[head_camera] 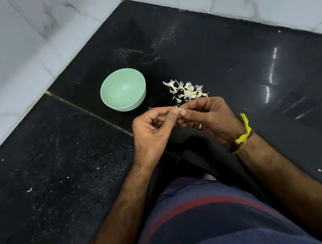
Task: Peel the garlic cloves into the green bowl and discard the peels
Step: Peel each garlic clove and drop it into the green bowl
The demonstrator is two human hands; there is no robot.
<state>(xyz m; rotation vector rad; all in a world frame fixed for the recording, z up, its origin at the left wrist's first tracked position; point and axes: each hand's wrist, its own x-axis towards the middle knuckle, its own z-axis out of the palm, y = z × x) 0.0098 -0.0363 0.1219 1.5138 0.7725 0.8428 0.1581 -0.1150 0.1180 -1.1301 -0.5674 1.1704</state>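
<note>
A small garlic clove (pixel 181 110) is pinched between the fingertips of my left hand (pixel 153 131) and my right hand (pixel 207 117), just above the black counter. Both hands have their fingers curled around it. The green bowl (pixel 123 90) stands upright on the counter, up and to the left of my hands, and looks empty. A pile of garlic cloves and white peels (pixel 186 90) lies on the counter to the right of the bowl, just beyond my right hand.
The black granite counter (pixel 230 60) runs into a corner of white marbled wall tiles (pixel 21 48). A seam in the counter (pixel 93 114) passes by the bowl. Small white flecks are scattered on the stone. My striped shirt fills the lower middle.
</note>
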